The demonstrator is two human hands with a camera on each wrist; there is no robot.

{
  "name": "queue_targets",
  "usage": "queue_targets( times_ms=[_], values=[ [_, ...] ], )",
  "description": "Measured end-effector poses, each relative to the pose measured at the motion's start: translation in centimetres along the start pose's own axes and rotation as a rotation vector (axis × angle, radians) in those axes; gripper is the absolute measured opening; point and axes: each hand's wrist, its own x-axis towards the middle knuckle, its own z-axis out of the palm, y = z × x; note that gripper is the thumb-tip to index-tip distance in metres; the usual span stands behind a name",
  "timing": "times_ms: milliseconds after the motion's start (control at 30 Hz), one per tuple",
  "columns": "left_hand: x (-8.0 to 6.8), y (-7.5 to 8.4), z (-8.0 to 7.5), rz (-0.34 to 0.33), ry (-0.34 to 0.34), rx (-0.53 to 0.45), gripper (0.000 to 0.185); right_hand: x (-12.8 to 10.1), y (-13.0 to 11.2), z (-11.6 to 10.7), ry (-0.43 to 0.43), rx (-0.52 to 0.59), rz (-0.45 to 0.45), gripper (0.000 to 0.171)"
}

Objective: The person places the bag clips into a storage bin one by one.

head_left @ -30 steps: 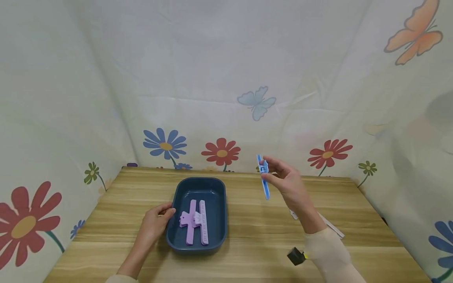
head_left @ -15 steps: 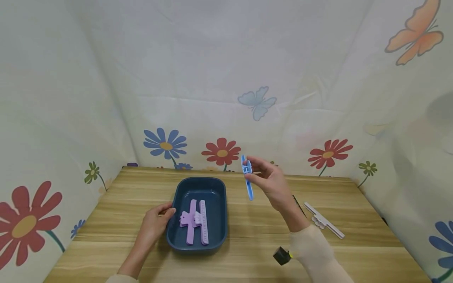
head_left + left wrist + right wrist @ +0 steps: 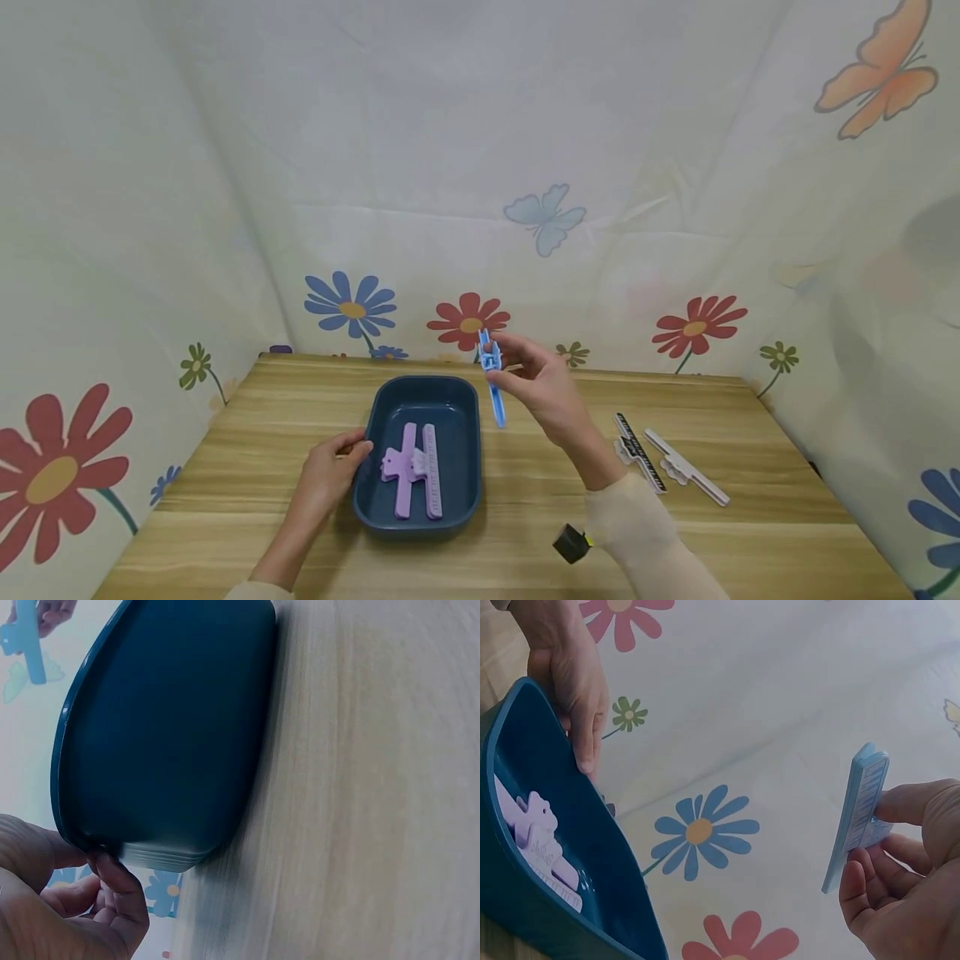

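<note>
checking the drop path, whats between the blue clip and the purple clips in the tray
In the head view, only air and the tray's right rim part the blue clip, pinched by the right hand, from the purple clips.

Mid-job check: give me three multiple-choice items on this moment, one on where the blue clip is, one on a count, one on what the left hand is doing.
1. Where is the blue clip?
A. lying in the tray
B. held in the air by the right hand, near the tray's far right corner
C. on the table beside the white clips

2. How many purple clips lie in the dark blue tray?
A. none
B. two
C. four

3. What is the left hand doing?
A. gripping the tray's left rim
B. holding a clip
C. resting flat on the table, away from the tray

Answers: 1 B, the head view shows it pinched in the fingers above the table. 2 B, two lie side by side inside. 3 A, the left wrist view shows fingers curled on the rim.
</note>
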Motion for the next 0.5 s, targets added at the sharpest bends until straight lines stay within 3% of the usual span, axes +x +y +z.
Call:
queue_targets(
  times_ms=[500],
  values=[
    [0.0, -0.1, 0.0, 0.008, -0.003, 0.004, 0.041, 0.4, 0.0, 2.0, -0.031, -0.029, -0.018, 0.046]
  ],
)
